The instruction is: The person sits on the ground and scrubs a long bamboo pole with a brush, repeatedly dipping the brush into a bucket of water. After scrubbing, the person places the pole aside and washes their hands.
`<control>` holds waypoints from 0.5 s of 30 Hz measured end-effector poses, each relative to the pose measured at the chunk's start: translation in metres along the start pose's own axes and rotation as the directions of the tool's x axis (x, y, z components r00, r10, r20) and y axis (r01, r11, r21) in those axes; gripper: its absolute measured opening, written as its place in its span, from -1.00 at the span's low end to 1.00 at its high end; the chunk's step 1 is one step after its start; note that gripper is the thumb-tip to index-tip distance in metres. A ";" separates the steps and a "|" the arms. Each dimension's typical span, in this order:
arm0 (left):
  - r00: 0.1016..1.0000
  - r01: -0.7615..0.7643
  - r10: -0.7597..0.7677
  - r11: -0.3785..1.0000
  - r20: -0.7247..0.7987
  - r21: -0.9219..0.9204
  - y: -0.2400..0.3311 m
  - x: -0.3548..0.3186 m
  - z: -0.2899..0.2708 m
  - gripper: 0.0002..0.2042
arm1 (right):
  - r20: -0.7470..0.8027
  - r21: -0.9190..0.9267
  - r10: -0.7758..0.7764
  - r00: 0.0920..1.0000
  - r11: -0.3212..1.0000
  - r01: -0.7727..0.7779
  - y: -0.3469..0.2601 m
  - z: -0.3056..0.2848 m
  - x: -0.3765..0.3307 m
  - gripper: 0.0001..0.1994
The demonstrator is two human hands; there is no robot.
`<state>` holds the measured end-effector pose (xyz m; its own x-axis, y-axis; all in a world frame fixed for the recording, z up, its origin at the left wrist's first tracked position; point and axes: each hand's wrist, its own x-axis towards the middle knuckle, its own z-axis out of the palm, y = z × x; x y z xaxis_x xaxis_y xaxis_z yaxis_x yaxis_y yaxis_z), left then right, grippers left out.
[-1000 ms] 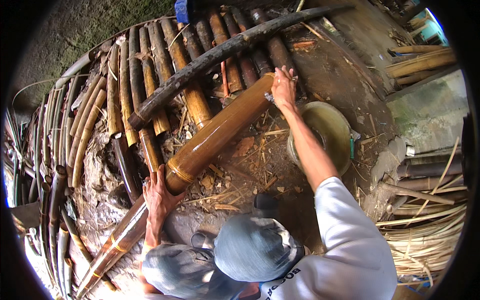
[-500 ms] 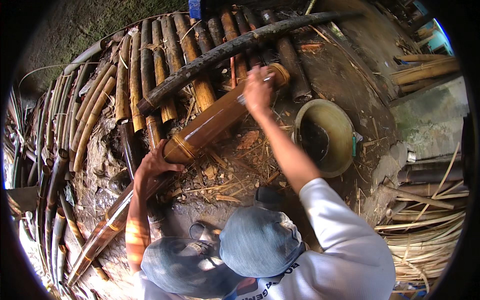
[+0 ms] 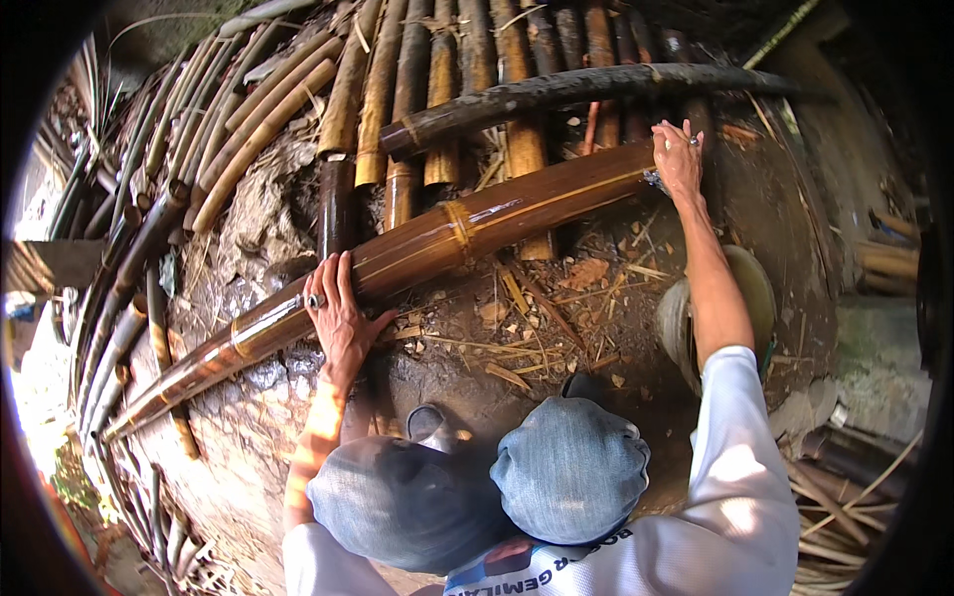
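Observation:
A thick brown bamboo pole [image 3: 556, 207], wet and glossy, lies slanting across the view from lower left to upper right. On its near side my left hand [image 3: 340, 316] rests, fingers laid over the surface and thumb spread away; it wears a ring. Over the pole's far right end is my right hand [image 3: 678, 164], fingers bent. A small shiny grey wad, seemingly a metal scourer [image 3: 653, 179], shows beneath this hand against the bamboo; most of it is hidden.
Several bamboo lengths [image 3: 477, 50] lie side by side beyond the pole, with a dark curved pole [image 3: 596, 87] across them. A round basin [image 3: 750, 288] stands under my right forearm. More poles [image 3: 134, 248] are stacked at left; shavings and split strips [image 3: 537, 348] litter the ground.
My right hand has slid along the bamboo toward the far right end. The pole appears shifted and less steep, partly because the view has moved. My left hand stays on the pole.

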<state>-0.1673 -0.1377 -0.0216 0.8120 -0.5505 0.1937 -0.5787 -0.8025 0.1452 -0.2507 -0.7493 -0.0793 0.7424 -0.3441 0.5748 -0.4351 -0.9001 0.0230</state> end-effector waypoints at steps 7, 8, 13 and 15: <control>0.965 0.043 -0.046 0.999 0.260 0.017 -0.053 0.058 -0.008 0.09 | 0.052 0.619 -0.145 0.988 0.781 0.082 -0.370 -0.072 -0.040 -0.82; 0.949 0.026 -0.014 0.999 0.314 -0.032 -0.055 0.077 -0.008 0.08 | -0.049 0.461 -0.297 0.954 0.840 0.285 -0.400 -0.063 -0.039 -0.77; 0.921 -0.025 0.091 0.984 0.379 -0.175 -0.077 0.100 0.001 0.08 | -0.044 0.639 -0.353 0.935 0.709 0.298 -0.409 -0.051 -0.053 -0.72; 0.923 -0.017 0.075 0.988 0.378 -0.155 -0.083 0.094 -0.007 0.08 | -0.048 0.543 -0.258 0.965 0.804 0.242 -0.348 -0.041 -0.035 -0.75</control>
<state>-0.0433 -0.1211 -0.0086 0.7345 -0.6552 -0.1766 -0.5972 -0.7478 0.2901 -0.1464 -0.4134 -0.0746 0.8039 -0.0873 0.5883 0.1061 -0.9522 -0.2863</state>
